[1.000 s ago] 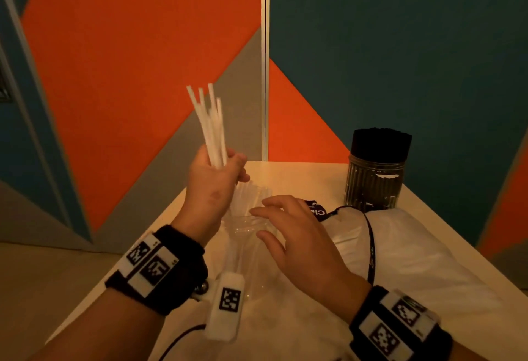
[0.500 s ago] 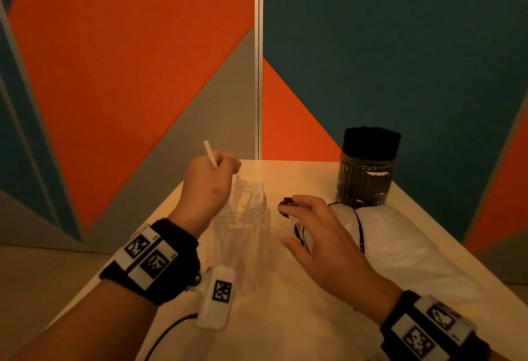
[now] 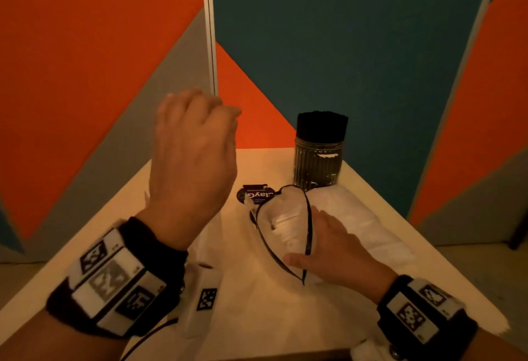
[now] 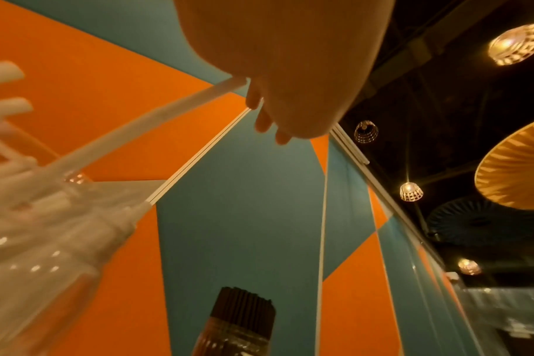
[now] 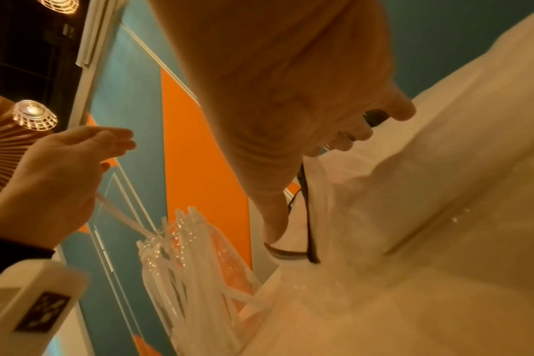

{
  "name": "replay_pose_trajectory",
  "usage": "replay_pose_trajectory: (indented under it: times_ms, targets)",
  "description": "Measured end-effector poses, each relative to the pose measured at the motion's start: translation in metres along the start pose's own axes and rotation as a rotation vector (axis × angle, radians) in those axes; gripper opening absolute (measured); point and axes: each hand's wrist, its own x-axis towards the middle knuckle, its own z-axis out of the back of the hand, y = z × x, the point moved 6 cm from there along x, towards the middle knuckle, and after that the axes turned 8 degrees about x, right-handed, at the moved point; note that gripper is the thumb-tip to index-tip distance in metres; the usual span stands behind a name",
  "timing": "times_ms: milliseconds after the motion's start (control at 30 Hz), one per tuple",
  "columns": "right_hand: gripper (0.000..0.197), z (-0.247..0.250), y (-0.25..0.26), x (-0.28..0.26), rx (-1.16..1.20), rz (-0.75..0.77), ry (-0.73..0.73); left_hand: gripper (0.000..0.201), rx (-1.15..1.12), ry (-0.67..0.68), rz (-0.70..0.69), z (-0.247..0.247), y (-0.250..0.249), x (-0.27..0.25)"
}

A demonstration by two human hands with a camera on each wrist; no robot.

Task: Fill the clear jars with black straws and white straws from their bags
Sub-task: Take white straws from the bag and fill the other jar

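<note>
My left hand (image 3: pixel 225 115) is raised above the table and hides the clear jar in the head view. In the left wrist view its fingertips (image 4: pixel 253 98) pinch one white straw (image 4: pixel 168 115), whose lower end slants into the clear jar (image 4: pixel 31 253) among other white straws. My right hand (image 3: pixel 308 240) grips the black-edged mouth of the white straw bag (image 3: pixel 357 217), thumb on the near edge and fingers on the far side. The right wrist view shows the clear jar (image 5: pixel 192 265) with white straws just left of the bag (image 5: pixel 412 216).
A jar packed with black straws (image 3: pixel 318 160) stands at the back of the white table (image 3: pixel 257 317), just behind the bag. A dark round label (image 3: pixel 255 193) lies beside the bag's mouth. Orange and teal partition walls close in behind the table.
My left hand let the bunch of white straws drop into the clear jar and rose, keeping one straw. My right hand left the jar and took hold of the bag's mouth.
</note>
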Motion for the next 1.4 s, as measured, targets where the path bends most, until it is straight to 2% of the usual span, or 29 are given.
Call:
replay_pose_trajectory:
  times_ms: [133,200,233,267,333,433,467,500,567,633,700,767,900,1033,1167,1267,1400]
  targets:
    - [0.128,-0.014,-0.015,0.000,-0.100,-0.060,0.063,0.021,0.329,0.406,0.016,-0.045,0.028,-0.012]
    - [0.124,-0.016,-0.020,0.001,-0.129,-0.051,0.063,0.032,0.399,0.626,0.062,-0.060,0.046,-0.024]
    - [0.124,-0.016,-0.022,0.002,-0.139,-0.048,0.066,0.041,0.414,0.692,0.096,-0.066,0.054,-0.029]
    - [0.124,-0.017,-0.023,0.004,-0.150,-0.047,0.068,0.049,0.422,0.713,0.114,-0.067,0.057,-0.030]
    - [0.124,-0.019,-0.024,0.007,-0.168,-0.050,0.070,0.052,0.387,0.613,0.071,-0.065,0.045,-0.027]
    - [0.125,-0.020,-0.024,0.009,-0.187,-0.042,0.054,0.032,0.232,0.335,-0.129,-0.058,-0.012,-0.027]
    - [0.126,-0.020,-0.025,0.009,-0.194,-0.041,0.045,0.019,0.166,0.340,-0.198,-0.063,-0.035,-0.033]
    - [0.127,-0.020,-0.025,0.009,-0.200,-0.043,0.040,0.013,0.121,0.410,-0.255,-0.073,-0.055,-0.041]
    - [0.129,-0.020,-0.026,0.008,-0.200,-0.056,0.047,0.028,0.062,0.665,-0.303,-0.107,-0.083,-0.065]
    - [0.131,-0.021,-0.025,0.006,-0.207,-0.068,0.053,0.030,0.005,0.889,-0.325,-0.149,-0.095,-0.093]
    - [0.132,-0.021,-0.025,0.004,-0.223,-0.063,0.049,0.025,-0.048,1.005,-0.343,-0.180,-0.102,-0.109]
    - [0.133,-0.022,-0.024,0.003,-0.232,-0.047,0.036,0.023,-0.111,1.023,-0.318,-0.198,-0.107,-0.113]
    - [0.134,-0.024,-0.023,0.001,-0.260,-0.035,0.022,0.025,-0.230,1.131,-0.184,-0.223,-0.111,-0.116]
    - [0.130,-0.021,-0.020,0.002,-0.281,-0.039,0.026,0.026,-0.209,1.184,-0.161,-0.229,-0.112,-0.114]
    - [0.127,-0.022,-0.018,0.000,-0.285,-0.048,0.035,0.036,-0.133,1.061,-0.098,-0.223,-0.107,-0.107]
    - [0.128,-0.021,-0.015,0.000,-0.300,-0.069,0.050,0.035,-0.116,0.941,-0.054,-0.210,-0.106,-0.097]
    - [0.126,-0.021,-0.014,0.000,-0.313,-0.070,0.045,0.040,-0.109,0.916,-0.007,-0.202,-0.107,-0.096]
